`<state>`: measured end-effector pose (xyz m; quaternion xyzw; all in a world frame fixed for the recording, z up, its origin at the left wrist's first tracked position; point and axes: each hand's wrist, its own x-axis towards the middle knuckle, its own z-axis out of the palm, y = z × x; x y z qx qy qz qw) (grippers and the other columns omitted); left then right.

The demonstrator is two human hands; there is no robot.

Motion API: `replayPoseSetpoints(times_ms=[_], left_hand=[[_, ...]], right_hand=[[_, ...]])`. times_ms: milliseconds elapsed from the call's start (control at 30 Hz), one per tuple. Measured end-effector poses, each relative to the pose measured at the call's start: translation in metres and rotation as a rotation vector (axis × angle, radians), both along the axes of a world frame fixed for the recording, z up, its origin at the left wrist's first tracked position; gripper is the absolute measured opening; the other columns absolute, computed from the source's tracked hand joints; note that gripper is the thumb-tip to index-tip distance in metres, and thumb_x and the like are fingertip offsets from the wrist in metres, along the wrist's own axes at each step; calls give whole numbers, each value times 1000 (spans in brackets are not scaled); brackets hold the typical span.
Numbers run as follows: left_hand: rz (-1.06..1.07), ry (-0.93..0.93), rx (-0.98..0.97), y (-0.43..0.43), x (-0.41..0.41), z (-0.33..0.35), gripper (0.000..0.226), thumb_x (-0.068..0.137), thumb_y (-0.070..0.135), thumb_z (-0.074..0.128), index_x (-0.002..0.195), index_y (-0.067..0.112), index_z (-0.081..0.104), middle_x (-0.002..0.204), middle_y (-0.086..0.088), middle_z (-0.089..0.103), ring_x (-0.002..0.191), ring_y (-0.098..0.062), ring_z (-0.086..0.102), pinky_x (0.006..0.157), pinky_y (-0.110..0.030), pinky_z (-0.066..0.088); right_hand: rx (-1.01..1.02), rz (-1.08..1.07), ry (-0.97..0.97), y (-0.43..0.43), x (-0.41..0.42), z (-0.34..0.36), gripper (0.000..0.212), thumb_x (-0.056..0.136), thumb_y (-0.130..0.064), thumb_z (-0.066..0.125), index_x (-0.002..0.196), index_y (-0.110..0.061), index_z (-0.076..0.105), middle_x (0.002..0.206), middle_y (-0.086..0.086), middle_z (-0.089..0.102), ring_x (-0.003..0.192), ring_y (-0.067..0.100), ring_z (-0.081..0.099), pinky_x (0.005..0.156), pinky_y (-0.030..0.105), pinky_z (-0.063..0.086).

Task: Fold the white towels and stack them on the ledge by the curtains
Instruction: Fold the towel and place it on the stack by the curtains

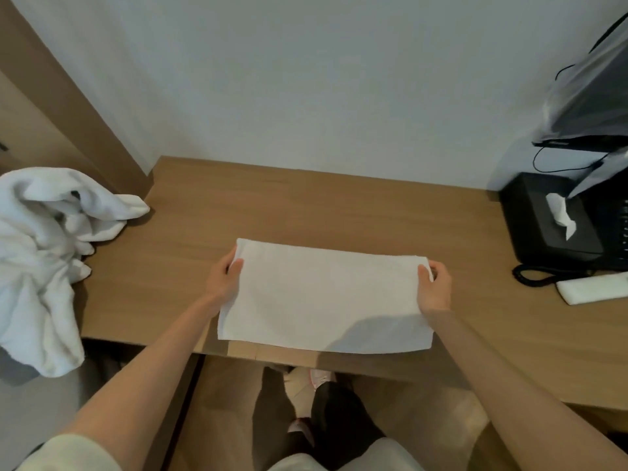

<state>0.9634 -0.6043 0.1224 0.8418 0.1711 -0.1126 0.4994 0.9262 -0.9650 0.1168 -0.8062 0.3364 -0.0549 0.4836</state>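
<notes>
Towel [323, 297] lies centre frame on desk [306, 205], near edge overhanging. Far corners are pinched shut by left hand [224, 277] and right hand [436, 287]. Corners should be matched before creasing. Unfolded pile [44, 253] waits at left.

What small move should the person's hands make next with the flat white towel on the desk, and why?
Probably bring one short end across onto the other. The left hand and right hand each pinch a far corner of the towel, which lies flat and smooth, still wide, on the desk.
</notes>
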Motion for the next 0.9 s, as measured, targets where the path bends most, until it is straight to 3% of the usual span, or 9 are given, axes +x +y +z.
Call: replayPoseSetpoints(times_ms=[100, 167, 200, 267, 400, 500, 567, 700, 900], left_hand=[[-2, -92, 79, -5, 15, -9, 42, 102, 20, 40, 141, 9, 41, 137, -1, 50, 121, -12, 44, 89, -14, 28], [-19, -153, 255, -6, 19, -16, 37, 101, 23, 40, 132, 7, 52, 114, 0, 62, 107, -18, 54, 87, -27, 34], [-22, -194, 352, -6, 20, -20, 33, 101, 23, 40, 122, 4, 58, 100, -6, 65, 97, -26, 57, 85, -37, 36], [-11, -252, 461, -8, 19, -27, 31, 100, 23, 40, 109, 1, 60, 88, -17, 63, 84, -33, 56, 82, -44, 39], [96, -191, 402, -10, 17, -26, 36, 99, 34, 40, 132, 29, 54, 96, -1, 60, 93, -19, 49, 92, -41, 39], [94, -171, 252, -6, 12, -21, 37, 94, 34, 47, 130, 28, 54, 99, -4, 60, 89, -23, 53, 81, -36, 46], [87, -148, 148, -4, 3, -16, 40, 92, 33, 53, 131, 23, 50, 106, 2, 59, 87, -17, 55, 71, -27, 45], [70, -55, 112, 0, -20, -15, 48, 92, 35, 57, 132, 14, 42, 114, 2, 53, 94, -16, 54, 73, -26, 43], [44, -31, 92, 8, -48, -9, 51, 92, 39, 56, 131, 7, 46, 112, -2, 56, 93, -16, 54, 60, -16, 41]], right_hand=[[-86, -16, 72, -2, 9, -13, 25, 100, -27, 41, 112, -9, 54, 102, 9, 59, 92, 29, 55, 79, 38, 42], [-221, -10, 130, -4, 12, -18, 24, 100, -30, 38, 110, -14, 54, 105, 10, 61, 92, 30, 56, 73, 34, 40], [-302, 2, 141, -4, 14, -19, 24, 101, -30, 37, 110, -14, 54, 107, 11, 61, 93, 31, 56, 71, 32, 39], [-446, 33, 149, -4, 17, -21, 26, 102, -29, 36, 111, -14, 54, 111, 13, 60, 93, 32, 57, 69, 31, 38], [-540, 125, 184, -6, 16, -19, 29, 102, -30, 30, 114, -12, 50, 113, 13, 54, 91, 34, 56, 66, 33, 37], [-415, 151, 224, -13, 10, -14, 32, 100, -35, 32, 117, -14, 51, 118, 12, 47, 99, 33, 52, 74, 36, 41], [-275, 157, 241, -19, 2, -12, 32, 98, -40, 37, 113, -16, 52, 114, 8, 49, 99, 29, 53, 79, 37, 42], [-43, 205, 258, -24, -23, -6, 32, 95, -43, 47, 101, -11, 51, 90, 3, 53, 84, 24, 53, 66, 35, 40], [191, 214, 390, -21, -57, 8, 30, 92, -43, 56, 80, -16, 57, 82, -2, 58, 74, 13, 54, 64, 30, 48]])
